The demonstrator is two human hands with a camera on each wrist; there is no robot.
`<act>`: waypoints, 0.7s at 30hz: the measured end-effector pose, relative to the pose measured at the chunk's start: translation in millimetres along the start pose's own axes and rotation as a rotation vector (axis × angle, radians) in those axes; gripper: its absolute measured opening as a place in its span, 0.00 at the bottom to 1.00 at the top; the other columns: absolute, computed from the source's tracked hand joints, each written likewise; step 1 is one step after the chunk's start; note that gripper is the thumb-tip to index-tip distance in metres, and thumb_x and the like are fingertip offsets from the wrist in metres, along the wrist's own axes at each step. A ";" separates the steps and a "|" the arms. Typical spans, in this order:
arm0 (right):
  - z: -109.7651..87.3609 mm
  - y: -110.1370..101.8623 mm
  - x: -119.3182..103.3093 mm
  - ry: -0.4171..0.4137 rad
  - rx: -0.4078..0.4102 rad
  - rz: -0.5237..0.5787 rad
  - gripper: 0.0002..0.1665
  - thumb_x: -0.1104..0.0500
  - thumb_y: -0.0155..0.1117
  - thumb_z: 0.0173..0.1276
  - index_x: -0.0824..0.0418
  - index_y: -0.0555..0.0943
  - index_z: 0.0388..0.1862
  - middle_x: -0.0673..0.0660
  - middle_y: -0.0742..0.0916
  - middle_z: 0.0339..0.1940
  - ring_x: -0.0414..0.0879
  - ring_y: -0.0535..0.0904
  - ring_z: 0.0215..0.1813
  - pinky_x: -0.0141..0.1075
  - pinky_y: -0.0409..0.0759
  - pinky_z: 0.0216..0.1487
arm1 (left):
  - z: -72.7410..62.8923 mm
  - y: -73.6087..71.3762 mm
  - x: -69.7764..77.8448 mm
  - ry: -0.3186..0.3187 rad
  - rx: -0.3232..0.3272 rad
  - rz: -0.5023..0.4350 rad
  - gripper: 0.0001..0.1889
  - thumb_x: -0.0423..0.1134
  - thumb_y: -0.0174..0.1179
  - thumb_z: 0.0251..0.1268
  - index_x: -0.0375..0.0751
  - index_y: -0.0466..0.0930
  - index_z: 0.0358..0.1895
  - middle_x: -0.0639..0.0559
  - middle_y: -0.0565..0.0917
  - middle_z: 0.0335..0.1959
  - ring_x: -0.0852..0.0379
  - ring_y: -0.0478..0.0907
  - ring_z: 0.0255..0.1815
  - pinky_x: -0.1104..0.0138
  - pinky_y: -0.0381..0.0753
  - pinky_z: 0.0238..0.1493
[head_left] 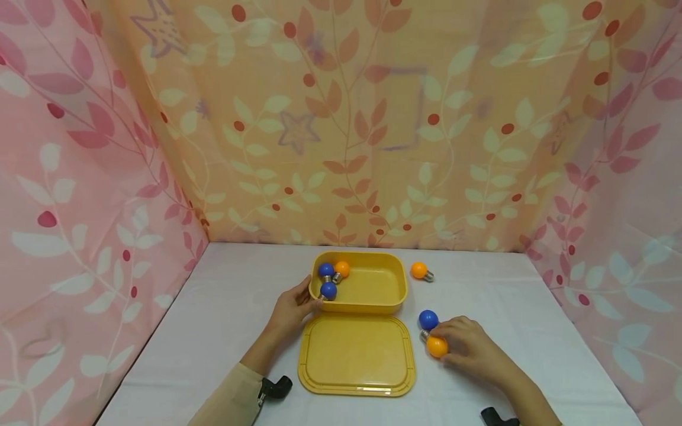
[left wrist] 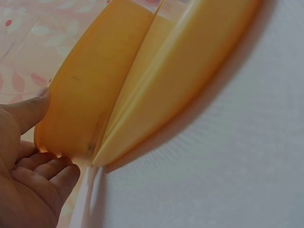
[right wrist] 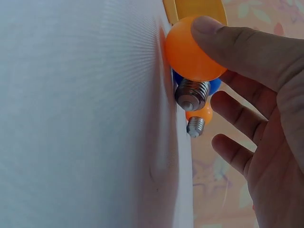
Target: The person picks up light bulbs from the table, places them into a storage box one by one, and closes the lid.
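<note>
In the head view, a yellow plastic box (head_left: 383,309) holds two blue light bulbs (head_left: 328,290) and one orange bulb (head_left: 342,268) at its left end. My left hand (head_left: 292,306) grips the box's front left corner, thumb on the front and fingers along the left side. To the right, my right hand (head_left: 471,349) pinches an orange light bulb (head_left: 437,347) between thumb and fingers, at table level. Its metal base (right wrist: 190,97) shows in the right wrist view, where the other fingers hang loosely curled. Just behind it lies a blue bulb (head_left: 428,319).
A flat yellow lid (head_left: 356,355) lies in front of the box. Another orange bulb (head_left: 418,270) is on the white table (head_left: 240,272) right of the box. Patterned cloth (head_left: 346,118) walls the back and sides.
</note>
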State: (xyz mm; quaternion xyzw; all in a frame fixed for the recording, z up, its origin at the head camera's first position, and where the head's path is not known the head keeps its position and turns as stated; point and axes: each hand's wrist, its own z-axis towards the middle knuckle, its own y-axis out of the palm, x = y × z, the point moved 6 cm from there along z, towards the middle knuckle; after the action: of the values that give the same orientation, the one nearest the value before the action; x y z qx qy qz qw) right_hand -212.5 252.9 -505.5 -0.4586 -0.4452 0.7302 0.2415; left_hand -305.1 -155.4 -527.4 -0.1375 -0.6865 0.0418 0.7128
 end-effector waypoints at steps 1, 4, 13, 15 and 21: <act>-0.3 0.6 0.4 0.004 -0.003 -0.011 0.28 0.50 0.83 0.54 0.37 0.85 0.55 0.32 0.84 0.54 0.40 0.76 0.58 0.54 0.74 0.63 | -0.3 0.0 0.2 0.000 0.000 0.001 0.43 0.40 0.71 0.66 0.45 0.57 0.81 0.45 0.65 0.78 0.50 0.67 0.76 0.65 0.75 0.67; -1.1 0.7 1.1 0.001 0.001 -0.016 0.28 0.52 0.83 0.54 0.38 0.85 0.55 0.33 0.84 0.54 0.41 0.77 0.59 0.55 0.74 0.63 | -1.1 0.2 0.5 0.001 0.000 0.002 0.44 0.40 0.71 0.66 0.44 0.58 0.81 0.45 0.65 0.78 0.50 0.67 0.76 0.66 0.75 0.67; -0.4 -1.7 0.4 -0.006 0.034 -0.033 0.29 0.54 0.84 0.53 0.38 0.85 0.55 0.32 0.84 0.53 0.39 0.76 0.57 0.50 0.74 0.61 | -0.3 -0.4 -1.2 0.001 -0.001 -0.009 0.44 0.41 0.72 0.64 0.45 0.58 0.81 0.45 0.65 0.79 0.50 0.67 0.76 0.66 0.75 0.67; 0.2 -3.0 -0.7 -0.004 0.041 -0.019 0.29 0.54 0.84 0.53 0.37 0.85 0.55 0.32 0.84 0.52 0.38 0.76 0.57 0.49 0.75 0.61 | -0.1 -0.5 -1.0 0.000 0.002 -0.010 0.44 0.41 0.72 0.64 0.45 0.58 0.81 0.45 0.65 0.79 0.49 0.67 0.76 0.66 0.75 0.67; 1.6 -10.0 -7.6 -0.028 0.071 0.068 0.30 0.51 0.84 0.55 0.36 0.85 0.57 0.30 0.83 0.53 0.35 0.75 0.57 0.42 0.79 0.60 | 0.2 0.2 -1.2 -0.011 0.002 -0.005 0.45 0.43 0.72 0.64 0.46 0.58 0.81 0.45 0.66 0.78 0.50 0.67 0.76 0.65 0.75 0.67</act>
State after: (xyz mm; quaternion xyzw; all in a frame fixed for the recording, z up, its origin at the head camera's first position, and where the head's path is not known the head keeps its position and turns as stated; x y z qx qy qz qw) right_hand -210.9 251.3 -493.0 -0.4541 -0.4066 0.7597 0.2263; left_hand -305.4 -155.5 -528.6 -0.1349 -0.6906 0.0416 0.7093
